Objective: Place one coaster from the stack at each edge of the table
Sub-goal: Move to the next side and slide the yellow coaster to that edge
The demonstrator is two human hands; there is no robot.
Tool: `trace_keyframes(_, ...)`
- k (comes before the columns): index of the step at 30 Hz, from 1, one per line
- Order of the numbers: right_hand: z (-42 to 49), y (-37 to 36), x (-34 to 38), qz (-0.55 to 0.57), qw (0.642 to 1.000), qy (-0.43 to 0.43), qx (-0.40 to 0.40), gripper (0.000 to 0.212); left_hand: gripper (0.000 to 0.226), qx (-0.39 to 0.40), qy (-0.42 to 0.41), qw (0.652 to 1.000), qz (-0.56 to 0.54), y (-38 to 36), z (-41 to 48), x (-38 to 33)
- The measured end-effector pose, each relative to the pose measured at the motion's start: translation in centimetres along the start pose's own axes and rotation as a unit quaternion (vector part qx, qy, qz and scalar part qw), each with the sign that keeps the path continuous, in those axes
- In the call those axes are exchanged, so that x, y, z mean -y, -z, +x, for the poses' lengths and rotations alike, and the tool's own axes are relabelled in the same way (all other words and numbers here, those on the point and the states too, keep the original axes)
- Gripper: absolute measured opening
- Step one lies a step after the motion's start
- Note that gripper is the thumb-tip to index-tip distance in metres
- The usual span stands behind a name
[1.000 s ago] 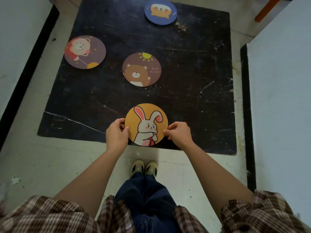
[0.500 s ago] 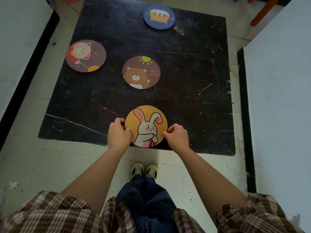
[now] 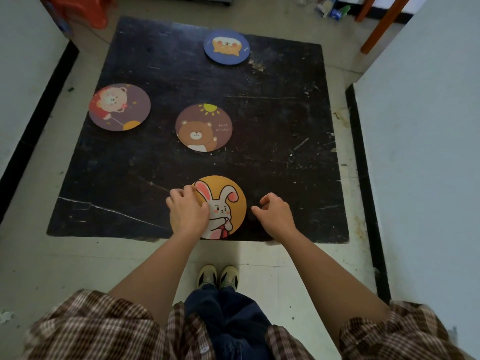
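The orange rabbit coaster (image 3: 223, 203) lies flat at the near edge of the black table (image 3: 272, 152). The left hand (image 3: 188, 213) overlaps its left side with curled fingers; the right hand (image 3: 275, 216) is loosely curled just beside it, not touching.

1. A pale concrete floor (image 3: 65, 255), stained and scuffed, surrounds the low black slab on all sides.
2. Two pale shoes (image 3: 218, 278) stand side by side on the floor just short of the slab's near edge, below dark blue trousers (image 3: 228, 320).
3. Brown checked sleeves (image 3: 85, 331) fill the bottom corners of the view.
4. White walls with black skirting (image 3: 363, 178) close in on the left and right.
5. An orange-red plastic object (image 3: 85, 9) sits at the top left, partly cut off.
6. Reddish-brown wooden legs (image 3: 384, 24) slant at the top right, near a small heap of litter (image 3: 332, 10).
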State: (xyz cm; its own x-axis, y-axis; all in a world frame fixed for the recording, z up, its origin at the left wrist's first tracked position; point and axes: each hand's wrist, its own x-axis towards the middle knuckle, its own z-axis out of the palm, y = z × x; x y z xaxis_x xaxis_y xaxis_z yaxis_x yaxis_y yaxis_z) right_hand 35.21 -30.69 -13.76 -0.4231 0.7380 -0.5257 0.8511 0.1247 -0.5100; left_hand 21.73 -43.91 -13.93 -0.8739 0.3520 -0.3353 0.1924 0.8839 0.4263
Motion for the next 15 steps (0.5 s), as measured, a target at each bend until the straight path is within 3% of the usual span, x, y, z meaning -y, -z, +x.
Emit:
trace_keyframes(6, -0.1, -0.5, 0.1, 0.015, 0.997, -0.005, 0.077, 0.029, 0.068, 0.056, 0.150, 0.987, -0.024, 0.1, 0.0, -1.4)
trace_keyframes(15, -0.4, -1.5, 0.5, 0.046, 0.997, -0.010, 0.057, 0.005, 0.066, 0.079, 0.119, 0.988, -0.054, 0.0, 0.3, -0.5)
